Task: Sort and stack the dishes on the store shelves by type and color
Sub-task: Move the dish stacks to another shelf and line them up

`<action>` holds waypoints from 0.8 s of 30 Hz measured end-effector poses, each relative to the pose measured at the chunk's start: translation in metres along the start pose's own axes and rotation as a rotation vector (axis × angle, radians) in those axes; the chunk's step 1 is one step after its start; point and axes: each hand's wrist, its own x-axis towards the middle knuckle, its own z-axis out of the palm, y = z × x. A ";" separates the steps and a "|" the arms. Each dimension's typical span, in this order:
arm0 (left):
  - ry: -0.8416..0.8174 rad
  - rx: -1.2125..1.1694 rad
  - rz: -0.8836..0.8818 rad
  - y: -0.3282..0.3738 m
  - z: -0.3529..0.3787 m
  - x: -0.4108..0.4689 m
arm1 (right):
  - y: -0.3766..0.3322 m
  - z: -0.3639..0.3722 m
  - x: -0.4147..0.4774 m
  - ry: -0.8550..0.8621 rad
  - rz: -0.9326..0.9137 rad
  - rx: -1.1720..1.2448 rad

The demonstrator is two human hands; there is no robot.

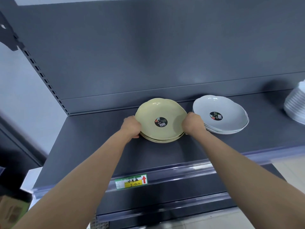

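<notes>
A stack of pale yellow plates (160,111) with a round black sticker on the top one sits on the dark grey shelf (92,134). My left hand (131,127) grips the stack's left edge, and my right hand (193,123) grips its right edge. Just to the right lies a stack of white plates (229,109), its top plate bearing the same black sticker. Both stacks stand near the shelf's back wall.
A tall stack of white dishes (295,103) is cut off at the right edge. A green price label (131,181) with a red arrow sits on the shelf's front rail. A slotted upright (44,78) borders the shelf on the left.
</notes>
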 end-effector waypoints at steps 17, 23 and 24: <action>0.056 0.016 -0.006 -0.002 0.004 0.028 | -0.003 -0.009 -0.008 -0.051 0.083 0.029; 0.127 0.113 0.044 0.000 0.006 0.031 | 0.000 -0.017 -0.003 -0.077 0.083 0.007; 0.128 0.125 0.048 0.000 0.007 0.032 | 0.000 -0.019 -0.005 -0.072 0.062 0.002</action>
